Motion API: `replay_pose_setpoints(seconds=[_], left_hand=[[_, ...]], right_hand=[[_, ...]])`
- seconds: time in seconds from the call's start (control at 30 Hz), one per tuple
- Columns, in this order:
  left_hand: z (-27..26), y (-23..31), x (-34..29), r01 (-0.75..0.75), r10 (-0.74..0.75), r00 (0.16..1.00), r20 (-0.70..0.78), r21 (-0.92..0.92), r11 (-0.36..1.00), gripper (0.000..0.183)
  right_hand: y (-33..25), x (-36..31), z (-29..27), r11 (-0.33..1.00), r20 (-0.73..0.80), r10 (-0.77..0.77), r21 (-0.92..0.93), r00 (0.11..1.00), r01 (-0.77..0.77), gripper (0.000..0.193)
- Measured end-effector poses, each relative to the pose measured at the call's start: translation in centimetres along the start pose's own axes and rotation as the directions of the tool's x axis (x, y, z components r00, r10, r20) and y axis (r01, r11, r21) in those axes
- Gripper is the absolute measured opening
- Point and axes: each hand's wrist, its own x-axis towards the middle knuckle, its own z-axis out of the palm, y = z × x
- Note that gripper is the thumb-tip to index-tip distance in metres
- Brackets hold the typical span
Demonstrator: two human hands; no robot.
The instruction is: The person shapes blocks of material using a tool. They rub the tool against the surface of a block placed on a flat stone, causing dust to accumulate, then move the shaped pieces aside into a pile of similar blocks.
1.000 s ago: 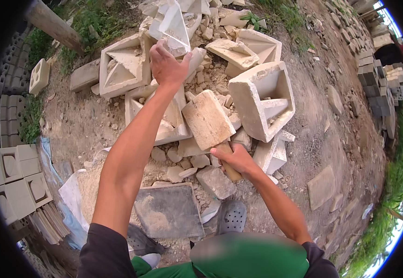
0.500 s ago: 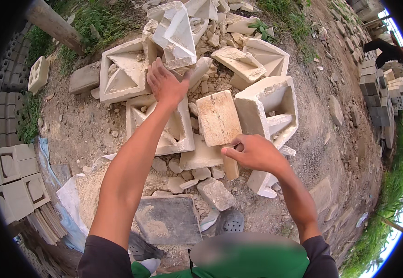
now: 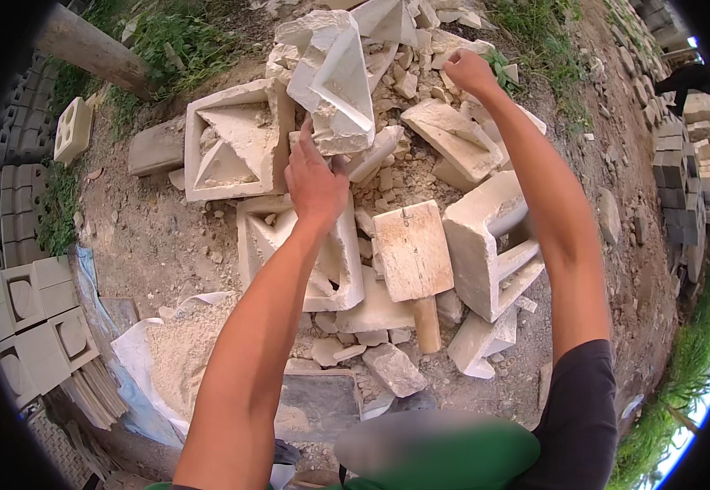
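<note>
My left hand (image 3: 317,181) is at the lower left edge of a broken, whitish angular block (image 3: 340,90), its fingers apart and the fingertips against it. My right arm stretches far forward, and my right hand (image 3: 471,73) is closed over the rubble at the back; what its curled fingers hold, if anything, is hidden. A wooden mallet (image 3: 412,251) with a square, pale dusty head lies on the pieces between my arms, its handle (image 3: 427,323) pointing toward me. Hollow box-shaped blocks (image 3: 291,140) with slanted inner faces lie left of my left hand and under its wrist.
Another hollow block (image 3: 473,245) stands right of the mallet, partly behind my right forearm. Broken chunks (image 3: 396,369) and a dark slab (image 3: 318,400) lie near my feet. Pale powder (image 3: 179,351) covers a white sheet at left. Stacked blocks (image 3: 24,302) and a wooden post (image 3: 98,51) stand farther left.
My right hand has let go of the mallet's handle and moved far forward to the rubble. My left hand stays at the broken block. The view has shifted slightly.
</note>
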Motion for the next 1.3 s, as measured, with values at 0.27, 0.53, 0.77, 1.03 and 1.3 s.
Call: replay_pose_setpoints(seconds=[0.27,0.53,0.77,1.03,1.3], left_hand=[[0.3,0.4,0.2,-0.016,0.016,1.0,0.017,-0.003,1.0,0.072],[-0.1,-0.5,0.4,0.014,-0.013,0.999,0.034,-0.019,1.0,0.075],[-0.7,-0.6,0.4,0.017,-0.017,1.0,0.017,-0.02,1.0,0.073],[-0.3,-0.7,0.3,-0.006,0.006,1.0,0.023,0.001,1.0,0.075],[0.0,-0.4,0.4,-0.02,0.02,1.0,0.01,-0.003,1.0,0.082]], right_hand=[[1.5,9.2,4.7,0.984,-0.067,-0.179,-0.017,0.982,0.178,0.081],[-1.9,7.8,4.2,0.989,0.099,-0.006,-0.149,0.995,0.021,0.106],[-2.5,7.6,-0.6,0.951,0.481,0.213,-0.302,0.851,-0.068,0.069],[-1.9,12.6,3.0,0.962,0.106,-0.003,0.271,0.994,-0.027,0.06],[-2.7,12.7,4.4,0.981,-0.103,0.192,0.037,0.976,-0.189,0.043]])
